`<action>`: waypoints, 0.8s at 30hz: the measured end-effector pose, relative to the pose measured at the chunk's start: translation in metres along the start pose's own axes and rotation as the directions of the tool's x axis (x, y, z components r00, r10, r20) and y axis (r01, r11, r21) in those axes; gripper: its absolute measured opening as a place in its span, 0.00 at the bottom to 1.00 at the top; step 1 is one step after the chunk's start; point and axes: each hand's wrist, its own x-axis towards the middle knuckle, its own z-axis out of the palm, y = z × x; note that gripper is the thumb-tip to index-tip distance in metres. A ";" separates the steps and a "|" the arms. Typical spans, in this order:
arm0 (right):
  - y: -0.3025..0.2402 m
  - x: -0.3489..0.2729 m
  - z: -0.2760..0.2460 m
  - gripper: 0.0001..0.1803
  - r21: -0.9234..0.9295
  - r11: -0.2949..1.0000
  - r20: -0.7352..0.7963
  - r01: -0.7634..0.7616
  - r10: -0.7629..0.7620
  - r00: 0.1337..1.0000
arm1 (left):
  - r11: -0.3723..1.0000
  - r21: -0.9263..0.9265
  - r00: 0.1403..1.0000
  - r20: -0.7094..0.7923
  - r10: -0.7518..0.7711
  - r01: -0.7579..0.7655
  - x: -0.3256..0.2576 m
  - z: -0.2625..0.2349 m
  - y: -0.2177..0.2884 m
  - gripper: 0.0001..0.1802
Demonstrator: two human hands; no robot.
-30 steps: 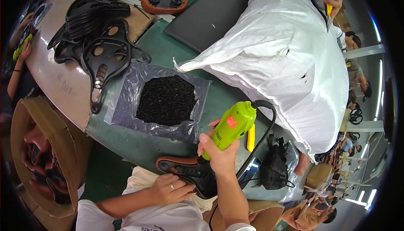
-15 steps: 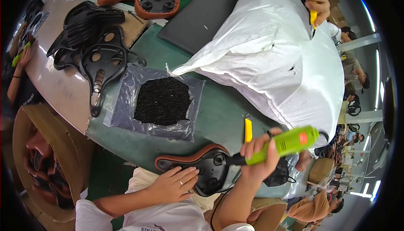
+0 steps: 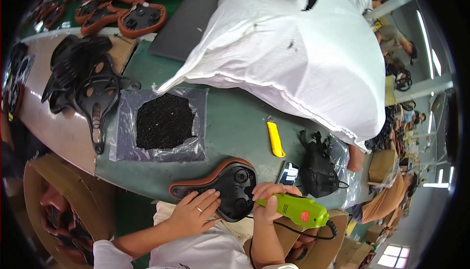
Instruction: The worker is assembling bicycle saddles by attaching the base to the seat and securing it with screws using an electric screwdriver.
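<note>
An upside-down bicycle saddle (image 3: pixel 230 181) with a brown rim and a black plastic underside rests at the table's near edge. My left hand (image 3: pixel 197 212) lies flat on its narrower part, fingers stretched out. In my right hand (image 3: pixel 272 200) is a lime-green electric screwdriver (image 3: pixel 298 210), its nose pointing left at the saddle's wide end. My fingers hide the tip, so contact is uncertain. Beyond the saddle, an open clear plastic bag (image 3: pixel 122 141) bears a heap of small black screws (image 3: pixel 165 121).
A yellow utility knife (image 3: pixel 275 139), a phone (image 3: pixel 289 173) and a black mesh bag (image 3: pixel 318 166) lie to the right. A big white sack (image 3: pixel 293 68) fills the far side. Black saddle shells (image 3: pixel 98 90) are stacked left. A cardboard box (image 3: pixel 73 171) holds brown pieces.
The screwdriver has swung down and now points across from the right, its body lower. The other person's hand with a yellow knife has left the sack's top. The view has shifted.
</note>
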 end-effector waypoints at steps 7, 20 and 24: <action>-0.003 -0.007 -0.006 0.28 -0.014 0.995 0.084 0.098 -0.096 0.992 | 0.961 0.128 0.909 -0.376 -0.183 0.246 0.070 -0.069 -0.076 0.06; -0.006 -0.004 -0.005 0.25 -0.051 0.992 0.118 0.112 -0.106 0.987 | 0.780 0.505 0.928 -0.238 -0.286 0.370 0.083 -0.078 -0.147 0.10; -0.006 -0.005 -0.006 0.25 -0.038 0.995 0.111 0.097 -0.092 0.990 | 0.827 0.356 0.894 -0.278 -0.350 0.435 0.084 -0.076 -0.142 0.16</action>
